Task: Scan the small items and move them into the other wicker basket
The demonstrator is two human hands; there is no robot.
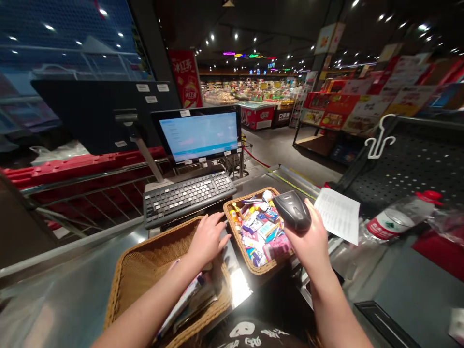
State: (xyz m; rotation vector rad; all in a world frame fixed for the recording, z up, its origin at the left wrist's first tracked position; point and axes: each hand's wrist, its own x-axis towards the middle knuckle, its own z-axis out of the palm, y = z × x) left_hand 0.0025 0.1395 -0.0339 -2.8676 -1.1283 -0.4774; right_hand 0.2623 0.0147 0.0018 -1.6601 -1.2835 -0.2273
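The right hand (312, 241) is wrapped around a black handheld barcode scanner (293, 210), held just above the small woven wicker basket (253, 268) of colourful sweet packets (259, 229), likely to face them. The left hand (207, 239) lies flat, fingers loosely spread, on the rim of the larger wicker basket (123, 270) on the steel bench (72, 290), seemingly steadying it.

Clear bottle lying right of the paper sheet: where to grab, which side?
Take the clear bottle around its mid-body, between red label and red cap, from above. It lies on its side, cap pointing away to the right, so fingers closing across the round barrel should seat best. The right hand holds the scanner.
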